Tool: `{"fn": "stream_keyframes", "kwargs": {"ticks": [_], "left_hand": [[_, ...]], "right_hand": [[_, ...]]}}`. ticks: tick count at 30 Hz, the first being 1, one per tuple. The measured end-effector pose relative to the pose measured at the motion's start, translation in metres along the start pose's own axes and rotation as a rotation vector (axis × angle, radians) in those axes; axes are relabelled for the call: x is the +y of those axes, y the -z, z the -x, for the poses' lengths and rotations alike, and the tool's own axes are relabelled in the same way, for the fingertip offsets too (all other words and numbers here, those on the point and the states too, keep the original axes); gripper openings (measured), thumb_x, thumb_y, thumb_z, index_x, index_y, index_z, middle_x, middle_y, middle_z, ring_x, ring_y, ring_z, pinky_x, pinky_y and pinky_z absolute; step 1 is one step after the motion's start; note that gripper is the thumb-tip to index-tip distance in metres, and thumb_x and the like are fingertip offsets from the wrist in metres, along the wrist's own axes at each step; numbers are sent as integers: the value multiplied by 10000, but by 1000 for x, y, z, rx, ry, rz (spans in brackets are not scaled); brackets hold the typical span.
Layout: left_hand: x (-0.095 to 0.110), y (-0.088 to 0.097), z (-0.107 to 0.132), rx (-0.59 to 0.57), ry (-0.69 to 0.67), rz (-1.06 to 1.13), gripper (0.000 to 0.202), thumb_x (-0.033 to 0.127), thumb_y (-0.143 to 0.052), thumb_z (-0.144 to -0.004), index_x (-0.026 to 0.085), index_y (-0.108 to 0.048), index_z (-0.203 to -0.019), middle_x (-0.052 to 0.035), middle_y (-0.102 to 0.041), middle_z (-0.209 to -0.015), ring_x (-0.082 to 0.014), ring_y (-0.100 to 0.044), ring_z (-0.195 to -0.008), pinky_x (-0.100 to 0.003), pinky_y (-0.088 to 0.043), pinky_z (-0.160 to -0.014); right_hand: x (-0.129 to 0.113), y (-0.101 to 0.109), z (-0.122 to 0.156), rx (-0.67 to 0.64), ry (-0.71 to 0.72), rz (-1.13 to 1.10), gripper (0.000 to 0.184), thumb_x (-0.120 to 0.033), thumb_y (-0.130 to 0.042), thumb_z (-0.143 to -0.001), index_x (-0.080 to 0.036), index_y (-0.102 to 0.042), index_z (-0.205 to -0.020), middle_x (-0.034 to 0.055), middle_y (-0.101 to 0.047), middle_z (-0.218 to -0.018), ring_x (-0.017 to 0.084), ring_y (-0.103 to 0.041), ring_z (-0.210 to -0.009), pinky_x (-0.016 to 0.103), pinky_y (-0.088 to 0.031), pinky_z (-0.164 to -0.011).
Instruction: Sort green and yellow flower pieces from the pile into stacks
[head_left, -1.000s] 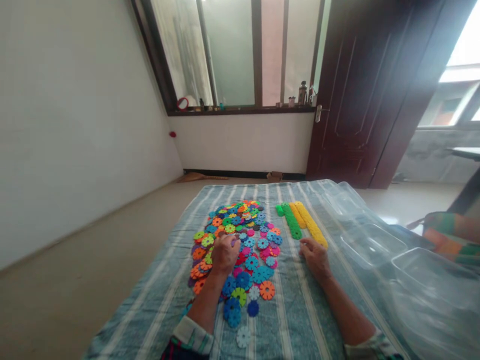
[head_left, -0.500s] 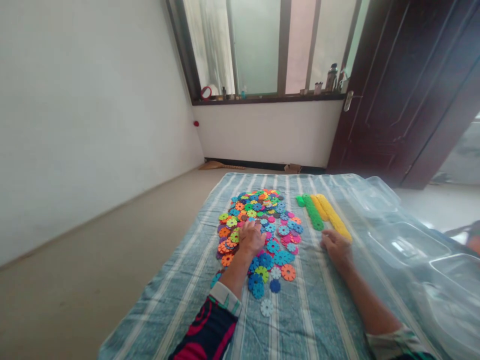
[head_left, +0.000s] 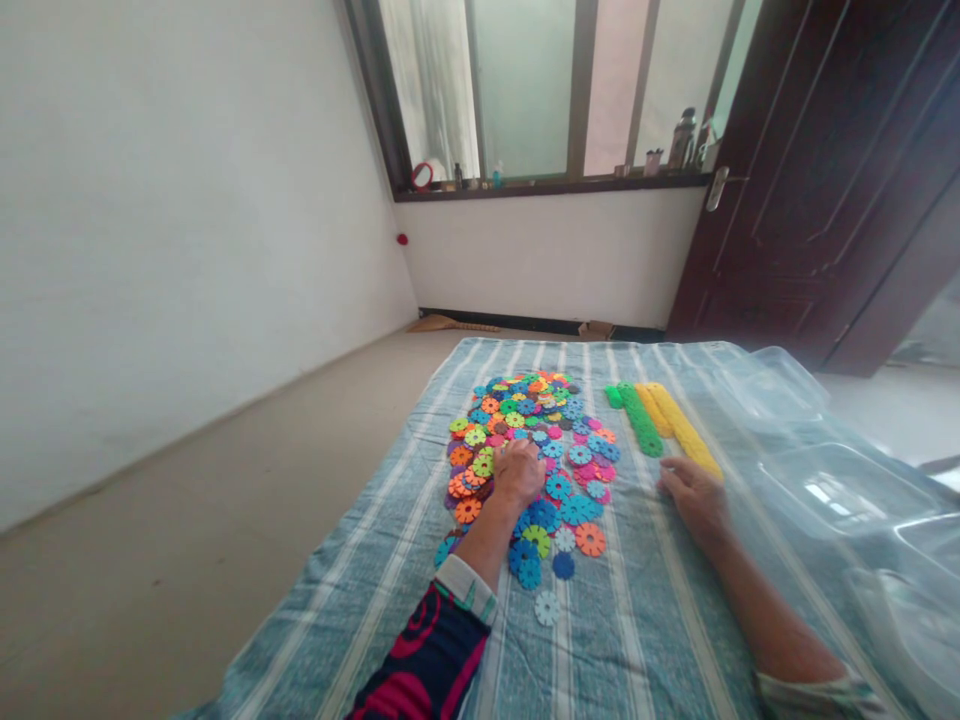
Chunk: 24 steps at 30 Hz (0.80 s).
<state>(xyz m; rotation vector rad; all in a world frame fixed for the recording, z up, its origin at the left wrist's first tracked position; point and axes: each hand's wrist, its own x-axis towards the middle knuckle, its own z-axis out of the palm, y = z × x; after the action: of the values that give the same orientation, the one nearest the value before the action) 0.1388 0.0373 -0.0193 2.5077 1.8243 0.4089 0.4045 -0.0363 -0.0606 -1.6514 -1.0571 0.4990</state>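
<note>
A large spread of multicoloured snowflake-shaped plastic discs (head_left: 534,440) lies on a striped blue-green cloth (head_left: 637,610). My left hand (head_left: 519,475) rests on the middle of the pile, fingers curled down among the discs, and whatever lies under them is hidden. My right hand (head_left: 694,502) sits on the cloth with nothing visible in it, just below the end of a long yellow strip of joined discs (head_left: 682,428). Beside that strip lie a green strip of joined discs (head_left: 640,420) and a shorter yellow one (head_left: 655,408).
Clear plastic storage boxes (head_left: 840,490) lie on the right of the cloth. A single pale blue disc (head_left: 547,607) sits below the pile. Beyond the cloth are a beige floor (head_left: 225,450), a white wall (head_left: 150,250) and a dark wooden door (head_left: 795,180).
The whole scene has shifted right and up as my head turned. My left hand has dropped from a raised pinch with a small purple item to lying on the pile.
</note>
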Motion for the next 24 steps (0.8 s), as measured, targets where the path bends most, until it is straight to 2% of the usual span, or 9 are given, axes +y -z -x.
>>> {"fn": "stream_keyframes", "kwargs": {"ticks": [24], "left_hand": [[12,7,2,-82,-44,-65,239,314,-462,-910,179,-659,-920,-79,-663,-1059,-222,-576,-1054,-344,-403,-928]], "right_hand": [[11,-3,-4,-38,30,-4,408,-471,-545,-683,-174,-701,-916,25,-677,-606,210,-635,-621,328,-476,-679]]}}
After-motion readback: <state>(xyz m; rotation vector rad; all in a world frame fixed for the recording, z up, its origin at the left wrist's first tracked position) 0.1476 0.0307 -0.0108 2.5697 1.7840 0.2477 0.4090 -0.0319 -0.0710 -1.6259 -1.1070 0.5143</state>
